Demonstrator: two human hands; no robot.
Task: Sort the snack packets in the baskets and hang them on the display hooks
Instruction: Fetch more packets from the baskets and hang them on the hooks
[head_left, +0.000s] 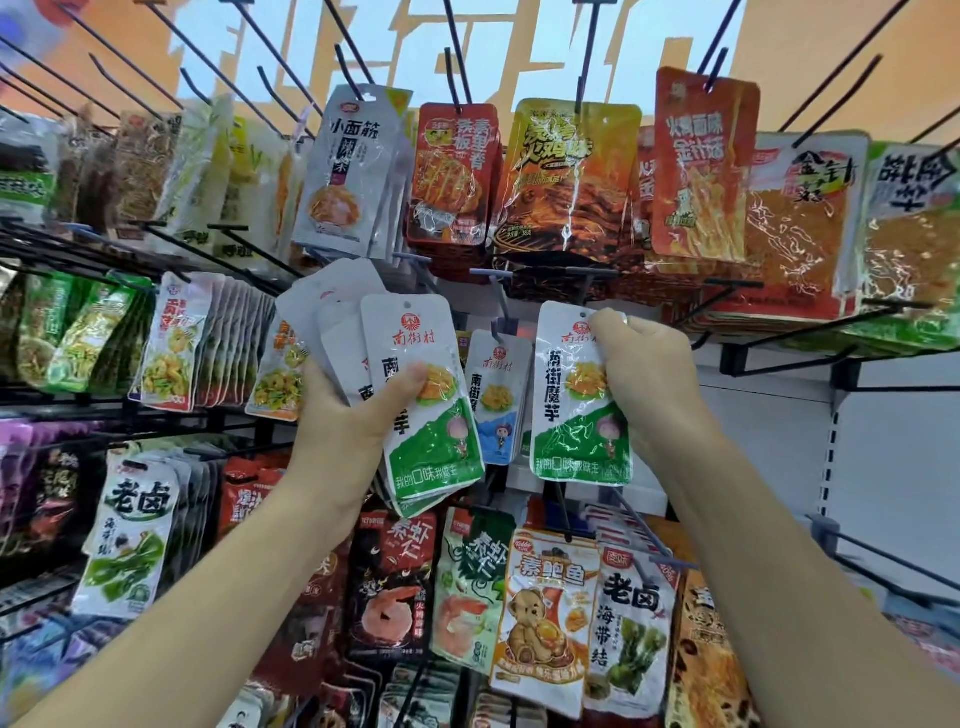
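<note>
We are well into the hanging: most display hooks in view carry full rows, yet our left hand grips a fanned stack of white-and-green packets not yet hung, thumb laid across the front one. Our right hand pinches a single matching packet by its top edge, beside the hang hole, and holds it just right of a blue-bottomed packet of the same brand that hangs in the middle row. We judge this one goes on next and the stack after it. The baskets are out of view, so we cannot tell what is left in them. Our packets read 南街村 in red, 南街魔芋 down the front and 我的口味我做主 on the green band. Around them a grey packet reads 小面筋, a yellow packet 火鸡味, a bear packet 素鲍鱼 under a Teddy logo, and a seaweed packet 老卤 海带结.
</note>
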